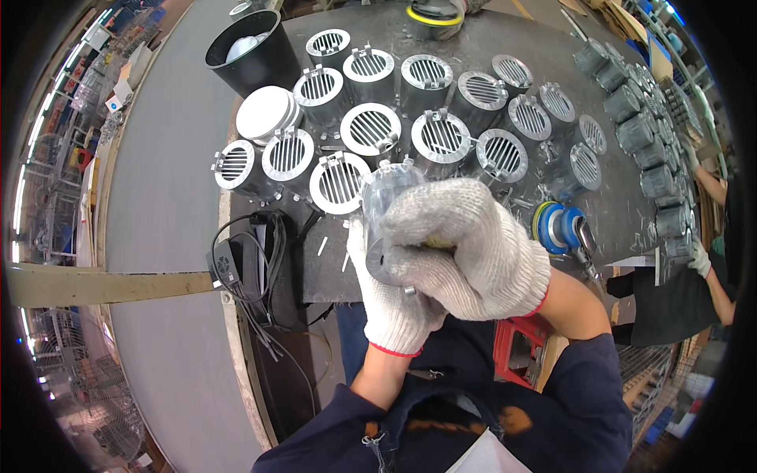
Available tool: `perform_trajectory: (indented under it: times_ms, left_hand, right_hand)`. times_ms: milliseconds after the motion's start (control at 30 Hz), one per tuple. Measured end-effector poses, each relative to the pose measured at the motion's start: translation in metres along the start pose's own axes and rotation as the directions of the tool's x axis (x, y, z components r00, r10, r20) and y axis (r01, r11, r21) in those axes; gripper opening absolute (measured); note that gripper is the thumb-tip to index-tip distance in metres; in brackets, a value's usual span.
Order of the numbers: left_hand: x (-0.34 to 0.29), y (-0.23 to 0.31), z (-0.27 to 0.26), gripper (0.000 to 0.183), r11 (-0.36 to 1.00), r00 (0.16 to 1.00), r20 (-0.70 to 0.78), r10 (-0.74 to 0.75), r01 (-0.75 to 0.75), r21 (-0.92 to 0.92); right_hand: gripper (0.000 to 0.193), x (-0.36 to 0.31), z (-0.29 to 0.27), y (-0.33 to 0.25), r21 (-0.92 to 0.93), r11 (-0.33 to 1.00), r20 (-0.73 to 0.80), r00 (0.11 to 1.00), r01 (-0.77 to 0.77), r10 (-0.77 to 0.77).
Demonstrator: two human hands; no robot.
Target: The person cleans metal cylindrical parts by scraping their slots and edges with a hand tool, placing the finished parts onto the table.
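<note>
Both my hands wear white knitted gloves with red cuffs. A grey metal cylinder (385, 191) is raised in front of me, above the table's near edge. My left hand (390, 303) closes round it from the left and below. Over its right side, my right hand (473, 244) has its fingers curled in a fist against the cylinder; what they grip is hidden, though a yellowish patch shows between them. Just beyond stand several metal cylinders with slotted round grates, among them the closest grate (339, 183).
Right of my hands lies a blue sander (561, 229). A black bucket (252, 55) and stacked white discs (266, 113) stand at the back left. Cables (260, 252) hang at the left. More cylinders (658, 150) line the right, where another person's gloved hand (699, 258) reaches in.
</note>
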State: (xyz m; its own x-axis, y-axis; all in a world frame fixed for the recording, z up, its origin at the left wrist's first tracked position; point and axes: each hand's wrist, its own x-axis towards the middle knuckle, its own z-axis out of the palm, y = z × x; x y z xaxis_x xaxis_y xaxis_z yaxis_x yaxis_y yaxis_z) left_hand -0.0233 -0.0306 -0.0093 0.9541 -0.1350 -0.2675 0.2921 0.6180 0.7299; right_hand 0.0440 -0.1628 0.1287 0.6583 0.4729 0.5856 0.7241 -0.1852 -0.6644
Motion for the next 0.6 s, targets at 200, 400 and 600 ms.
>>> perform_trajectory:
  times_ms: [200, 400, 600]
  left_hand:
    - [0.01, -0.015, -0.009, 0.065, 0.994, 0.977, 0.186, 0.102, -0.093, -0.056]
    - [0.004, -0.02, -0.009, 0.065, 0.998, 0.985, 0.161, 0.066, -0.069, 0.013]
    - [0.001, 0.001, 0.014, 0.065, 0.994, 0.991, 0.132, 0.036, -0.049, 0.093]
  right_hand:
    - [0.052, -0.024, -0.015, 0.015, -0.072, 0.997, 0.42, 0.907, 0.04, -0.006]
    - [0.083, -0.071, -0.011, 0.034, 0.053, 0.993, 0.404, 0.911, -0.106, 0.076]
    - [0.073, -0.063, -0.026, 0.025, -0.059, 0.998, 0.258, 0.966, 0.007, 0.009]
